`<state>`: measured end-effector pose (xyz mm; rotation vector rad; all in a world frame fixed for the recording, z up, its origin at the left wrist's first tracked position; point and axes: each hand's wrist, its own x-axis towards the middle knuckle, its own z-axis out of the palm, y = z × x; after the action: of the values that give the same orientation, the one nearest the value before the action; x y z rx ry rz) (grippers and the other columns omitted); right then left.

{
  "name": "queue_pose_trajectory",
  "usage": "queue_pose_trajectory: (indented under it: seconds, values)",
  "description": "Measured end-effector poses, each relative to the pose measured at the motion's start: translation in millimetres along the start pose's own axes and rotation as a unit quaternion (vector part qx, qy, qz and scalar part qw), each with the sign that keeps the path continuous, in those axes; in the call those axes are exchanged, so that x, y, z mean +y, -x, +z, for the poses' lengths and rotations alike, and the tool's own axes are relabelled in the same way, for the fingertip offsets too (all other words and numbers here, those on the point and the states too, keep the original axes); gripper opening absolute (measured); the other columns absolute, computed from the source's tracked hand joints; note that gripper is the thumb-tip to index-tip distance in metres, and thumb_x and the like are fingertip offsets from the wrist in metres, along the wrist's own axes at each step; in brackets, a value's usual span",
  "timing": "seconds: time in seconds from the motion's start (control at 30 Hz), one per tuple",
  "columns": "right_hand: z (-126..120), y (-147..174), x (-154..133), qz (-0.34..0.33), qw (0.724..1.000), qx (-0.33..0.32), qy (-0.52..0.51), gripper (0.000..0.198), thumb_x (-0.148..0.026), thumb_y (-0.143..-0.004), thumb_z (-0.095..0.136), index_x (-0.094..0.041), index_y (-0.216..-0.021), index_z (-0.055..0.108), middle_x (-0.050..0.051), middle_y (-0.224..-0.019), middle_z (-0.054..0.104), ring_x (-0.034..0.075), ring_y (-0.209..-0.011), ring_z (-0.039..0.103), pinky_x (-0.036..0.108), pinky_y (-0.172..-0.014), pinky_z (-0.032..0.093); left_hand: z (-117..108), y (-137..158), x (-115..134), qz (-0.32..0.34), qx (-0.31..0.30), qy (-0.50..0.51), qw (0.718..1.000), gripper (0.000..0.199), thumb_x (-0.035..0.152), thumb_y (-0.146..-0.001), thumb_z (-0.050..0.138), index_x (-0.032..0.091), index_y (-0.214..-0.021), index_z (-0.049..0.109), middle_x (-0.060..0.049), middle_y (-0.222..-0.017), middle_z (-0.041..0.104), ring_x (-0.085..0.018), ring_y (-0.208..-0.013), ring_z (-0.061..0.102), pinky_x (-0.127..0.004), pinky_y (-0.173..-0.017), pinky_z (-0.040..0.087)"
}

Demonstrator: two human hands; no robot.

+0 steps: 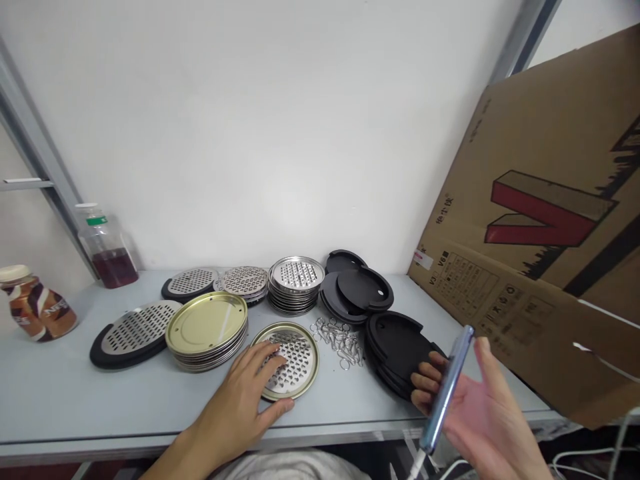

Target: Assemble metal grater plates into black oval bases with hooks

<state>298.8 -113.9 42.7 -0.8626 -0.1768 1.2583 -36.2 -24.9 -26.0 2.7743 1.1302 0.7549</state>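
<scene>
My left hand (245, 393) lies on a round metal grater disc (295, 363) with a gold rim near the table's front edge. Its fingers are spread over the holes, and the thumb rests at the near rim. In my right hand (480, 407) is a blue-edged smartphone (447, 393), seen edge-on, with a white cable (417, 465) plugged into its lower end. Just behind the phone sits a stack of black round plastic holders (400, 347). Left of the grater disc stands a stack of gold-coloured round lids (207, 325). Small metal rings and clips (343, 341) lie loose to its right.
Behind are a stack of grater discs (297, 275), a patterned disc (243, 281) and more black holders (363, 289). Black-rimmed graters (135, 330) lie left, beside a brown bottle (40, 307) and a bottle of dark red liquid (114, 267). A large cardboard box (525, 293) leans at right.
</scene>
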Motion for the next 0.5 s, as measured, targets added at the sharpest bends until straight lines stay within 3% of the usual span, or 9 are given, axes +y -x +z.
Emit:
queue_pose_trajectory:
  seconds: [0.1,0.3,0.5]
  values:
    - [6.5,8.9,7.0,0.1,0.995,-0.007,-0.013,0.047,-0.061,-0.076,0.071,-0.015,-0.084,0.063,0.005,-0.068,0.064,0.018,-0.056,0.059,0.032,-0.054,0.052,-0.8,-0.6,0.5,0.002,0.007,0.002,1.0,0.047,0.044,-0.089,0.067,0.025,-0.13,0.058,-0.012,-0.141,0.056,-0.035,-0.132,0.05,-0.056,-0.108,0.044]
    - [32.8,32.8,31.7,0.201,0.979,-0.02,-0.006,0.041,-0.057,-0.078,0.072,-0.016,-0.076,0.065,0.0,-0.058,0.062,0.014,-0.049,0.058,0.024,-0.047,0.044,-1.3,-2.5,2.1,0.002,0.013,0.008,1.0,0.045,0.042,-0.088,0.067,0.024,-0.129,0.059,-0.012,-0.14,0.057,-0.035,-0.131,0.051,-0.055,-0.108,0.045]
    - [37.0,46.0,41.9,0.245,0.969,-0.021,0.03,0.04,-0.053,-0.081,0.071,-0.014,-0.075,0.067,0.008,-0.067,0.073,0.019,-0.057,0.068,0.027,-0.057,0.053,-1.2,-0.7,2.2,0.001,0.013,0.009,1.0,0.045,0.042,-0.088,0.068,0.024,-0.129,0.059,-0.012,-0.14,0.057,-0.035,-0.131,0.051,-0.056,-0.107,0.045]
